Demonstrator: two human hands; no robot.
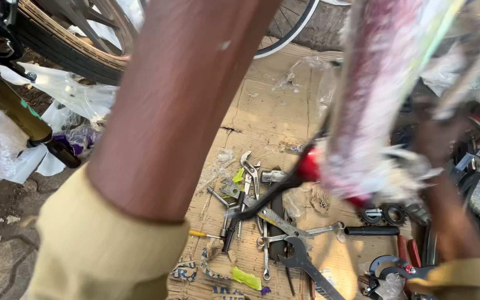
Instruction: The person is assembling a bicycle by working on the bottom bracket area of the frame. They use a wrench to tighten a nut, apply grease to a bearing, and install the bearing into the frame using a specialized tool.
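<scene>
This is an open-air bicycle repair spot, set up on bare dirt ground point(1, 222). A flattened sheet of cardboard point(273, 116) lies on the ground and carries a scatter of spanners point(265, 244), pliers point(251, 172) and other hand tools. A bicycle wheel point(73, 50) stands along the top edge, and a plastic-wrapped bicycle frame tube point(373, 100) crosses the view at right.

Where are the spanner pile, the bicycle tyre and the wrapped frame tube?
spanner pile point(262, 222): head view, crossed shafts in the middle.
bicycle tyre point(68, 53): head view, black tread.
wrapped frame tube point(373, 100): head view, plastic-wrapped middle.
</scene>
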